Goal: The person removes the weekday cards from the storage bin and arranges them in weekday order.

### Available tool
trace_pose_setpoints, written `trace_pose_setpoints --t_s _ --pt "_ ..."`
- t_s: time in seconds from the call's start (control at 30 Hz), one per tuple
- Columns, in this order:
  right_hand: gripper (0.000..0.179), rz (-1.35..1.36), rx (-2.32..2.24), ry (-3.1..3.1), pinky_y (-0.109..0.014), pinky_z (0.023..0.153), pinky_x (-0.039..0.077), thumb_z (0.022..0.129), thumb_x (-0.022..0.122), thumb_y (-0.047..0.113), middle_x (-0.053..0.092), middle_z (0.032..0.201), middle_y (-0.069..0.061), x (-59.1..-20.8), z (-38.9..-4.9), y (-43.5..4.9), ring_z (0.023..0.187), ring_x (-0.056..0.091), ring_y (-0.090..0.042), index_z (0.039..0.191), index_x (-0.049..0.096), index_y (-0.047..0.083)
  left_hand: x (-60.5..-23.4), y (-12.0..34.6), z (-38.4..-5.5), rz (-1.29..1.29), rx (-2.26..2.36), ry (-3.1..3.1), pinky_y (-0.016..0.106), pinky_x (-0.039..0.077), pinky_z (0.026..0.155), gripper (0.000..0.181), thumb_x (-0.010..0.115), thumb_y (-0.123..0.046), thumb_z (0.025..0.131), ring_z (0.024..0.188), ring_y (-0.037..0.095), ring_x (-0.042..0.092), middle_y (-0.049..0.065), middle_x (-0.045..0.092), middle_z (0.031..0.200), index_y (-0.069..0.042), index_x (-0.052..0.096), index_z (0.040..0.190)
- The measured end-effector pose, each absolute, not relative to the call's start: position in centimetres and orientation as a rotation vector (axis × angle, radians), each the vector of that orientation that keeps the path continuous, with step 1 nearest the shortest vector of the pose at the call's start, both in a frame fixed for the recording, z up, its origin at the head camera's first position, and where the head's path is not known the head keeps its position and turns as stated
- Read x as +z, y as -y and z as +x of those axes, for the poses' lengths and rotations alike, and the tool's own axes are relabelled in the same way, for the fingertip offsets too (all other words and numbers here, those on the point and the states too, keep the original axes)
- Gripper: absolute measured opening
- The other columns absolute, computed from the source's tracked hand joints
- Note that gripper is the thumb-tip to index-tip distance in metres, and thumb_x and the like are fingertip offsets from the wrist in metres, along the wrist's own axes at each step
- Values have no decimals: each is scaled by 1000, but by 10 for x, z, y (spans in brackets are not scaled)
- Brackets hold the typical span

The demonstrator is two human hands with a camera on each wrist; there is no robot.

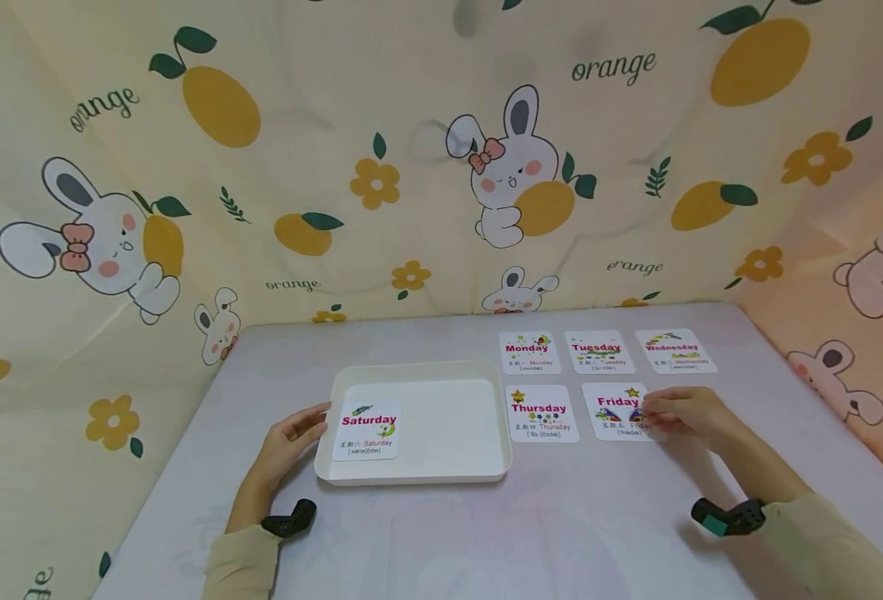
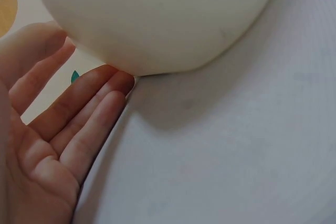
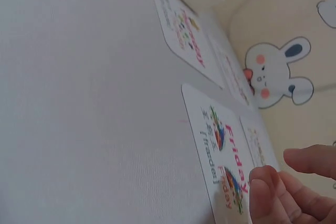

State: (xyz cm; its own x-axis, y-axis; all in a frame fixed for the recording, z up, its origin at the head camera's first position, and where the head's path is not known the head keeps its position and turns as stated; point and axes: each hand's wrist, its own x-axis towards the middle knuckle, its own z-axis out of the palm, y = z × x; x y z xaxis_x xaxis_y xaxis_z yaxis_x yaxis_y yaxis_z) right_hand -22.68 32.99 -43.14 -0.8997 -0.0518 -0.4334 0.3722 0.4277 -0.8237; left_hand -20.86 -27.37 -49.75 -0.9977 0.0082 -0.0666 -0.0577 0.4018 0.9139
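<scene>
A white tray [image 1: 452,429] lies left of the middle of the table, with a Saturday card [image 1: 366,431] flat inside its left half. My left hand [image 1: 283,446] touches the tray's left edge. In the left wrist view its extended fingers [image 2: 84,114] meet the tray's lower edge, while the thumb is beside the outer wall. On the right, my right hand [image 1: 692,414] is at the right edge of the Friday card [image 1: 609,407], covering a bit of it. The right wrist view shows thumb and fingertips [image 3: 262,190] apart, with no card between them; the Friday card [image 3: 210,124] lies flat.
Monday [image 1: 529,362], Tuesday [image 1: 599,362] and Wednesday [image 1: 676,361] cards form the back row. A Thursday card [image 1: 541,427] lies between the tray and the Friday card. Printed cloth walls [image 1: 411,75] stand behind and beside the table [image 1: 441,542].
</scene>
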Motion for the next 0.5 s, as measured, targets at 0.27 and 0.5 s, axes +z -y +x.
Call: trace_pose_setpoints --t_s 0.27,0.5 --pt "46 204 -1562 -2202 -21 73 58 97 57 24 72 84 9 -429 -223 -309 75 68 -6 125 54 -13 -496 273 -208 -71 1668 -2572 4 39 90 51 64 -34 92 101 -17 52 14 59 136 -13 54 137" --pt "44 129 -1584 -2169 -20 74 58 97 58 23 72 85 10 -426 -218 -289 76 68 -6 123 55 -12 -497 273 -208 -46 1669 -2591 4 39 91 49 64 -33 92 101 -16 52 15 61 134 -13 55 136"
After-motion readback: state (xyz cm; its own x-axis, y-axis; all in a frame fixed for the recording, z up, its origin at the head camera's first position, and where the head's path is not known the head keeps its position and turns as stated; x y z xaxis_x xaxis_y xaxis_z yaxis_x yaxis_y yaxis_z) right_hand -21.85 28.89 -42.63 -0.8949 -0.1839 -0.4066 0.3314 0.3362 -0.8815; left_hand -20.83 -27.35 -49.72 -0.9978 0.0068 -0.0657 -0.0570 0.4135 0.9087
